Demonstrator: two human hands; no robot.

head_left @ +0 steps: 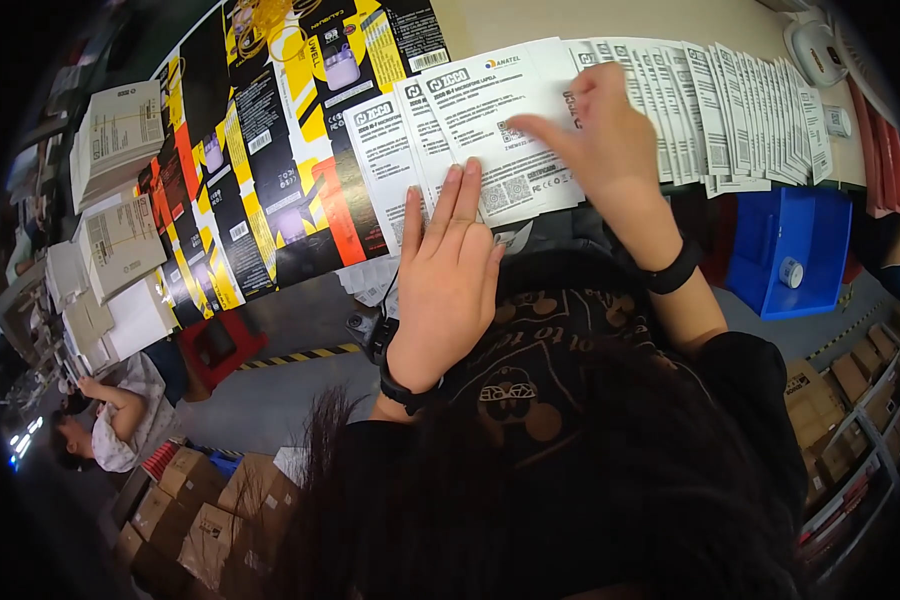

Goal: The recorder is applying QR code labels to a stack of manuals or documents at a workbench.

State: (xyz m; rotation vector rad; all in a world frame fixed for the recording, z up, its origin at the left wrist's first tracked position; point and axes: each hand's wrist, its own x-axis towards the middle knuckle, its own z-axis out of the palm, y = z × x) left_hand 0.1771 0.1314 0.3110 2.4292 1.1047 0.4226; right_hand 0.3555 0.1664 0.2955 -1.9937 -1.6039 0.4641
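White printed cards (pixel 490 90) with black text and square codes lie overlapped in front of me on the table. My left hand (pixel 445 285) rests palm down on them, its fingers stretched out and pressing near their lower edge. Over the right part of the same cards is my right hand (pixel 615 150). Its thumb is spread away from the bent fingers, and I see nothing between them. To the right, a long fanned row of similar white cards (pixel 735 120) overlaps along the table. Dark bands circle both wrists.
Black and yellow printed sheets (pixel 305 185) cover the table at left, with yellow rubber bands (pixel 270 25) on top. Banded white stacks (pixel 120 130) stand farther left. A blue bin (pixel 760 240) holding a tape roll (pixel 791 272) is at right. Another person (pixel 125 415) works at lower left.
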